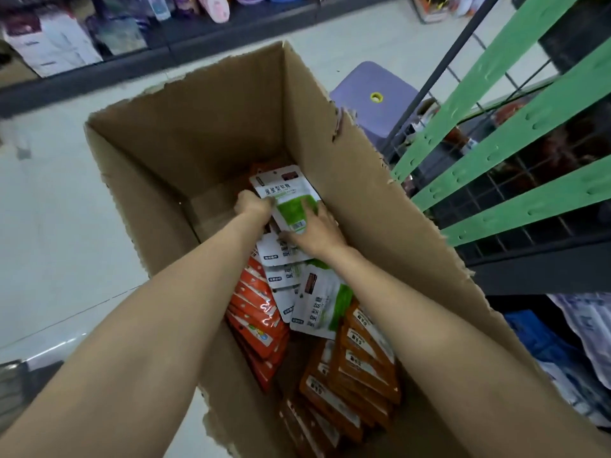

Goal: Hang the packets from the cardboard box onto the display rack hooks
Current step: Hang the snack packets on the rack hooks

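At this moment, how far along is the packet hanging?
Nothing shows as hung in this view. In hand: the left hand grips a white-and-green packet inside the cardboard box, the right hand on it too. Left: orange packets, red packets and more white ones remain boxed.

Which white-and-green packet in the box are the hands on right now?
The farthest white-and-green packet, tilted up at the box's far end. Left hand grips its edge, right hand rests on it; the others lie untouched nearer.

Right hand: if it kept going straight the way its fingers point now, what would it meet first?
The right hand already rests on the white-and-green packet; beyond that, probably the cardboard box far wall, though depth is unclear.
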A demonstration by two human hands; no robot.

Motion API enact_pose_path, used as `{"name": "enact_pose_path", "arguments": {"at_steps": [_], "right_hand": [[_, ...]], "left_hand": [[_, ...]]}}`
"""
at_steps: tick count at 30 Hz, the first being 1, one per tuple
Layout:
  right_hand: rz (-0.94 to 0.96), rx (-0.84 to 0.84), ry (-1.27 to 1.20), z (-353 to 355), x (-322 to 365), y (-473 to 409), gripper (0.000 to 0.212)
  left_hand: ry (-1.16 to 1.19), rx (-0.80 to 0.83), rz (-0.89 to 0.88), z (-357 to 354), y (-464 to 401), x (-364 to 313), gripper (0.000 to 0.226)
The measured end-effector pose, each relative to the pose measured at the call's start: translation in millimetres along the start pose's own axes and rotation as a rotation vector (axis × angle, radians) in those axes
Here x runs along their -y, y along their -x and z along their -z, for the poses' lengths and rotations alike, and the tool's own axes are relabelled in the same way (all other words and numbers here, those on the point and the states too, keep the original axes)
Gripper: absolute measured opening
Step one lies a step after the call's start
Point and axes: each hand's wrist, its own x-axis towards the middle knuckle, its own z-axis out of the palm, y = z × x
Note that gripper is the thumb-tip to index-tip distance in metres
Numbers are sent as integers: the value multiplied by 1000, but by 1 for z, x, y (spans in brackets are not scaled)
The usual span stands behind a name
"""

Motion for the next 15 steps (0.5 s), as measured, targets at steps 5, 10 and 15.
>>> {"name": "enact_pose_path", "arguments": {"at_steps": [5,10,15], "right_hand": [[9,-15,-152,10,7,10,87],[124,-162,-269,23,26,39,89],[208,-386,-310,54,49,112,69]], "left_hand": [[-32,19,-150,-1,17,-17,25],[-68,82,-414,22,62,-35,13],[-145,100,-739,54,131,-46,15]]}}
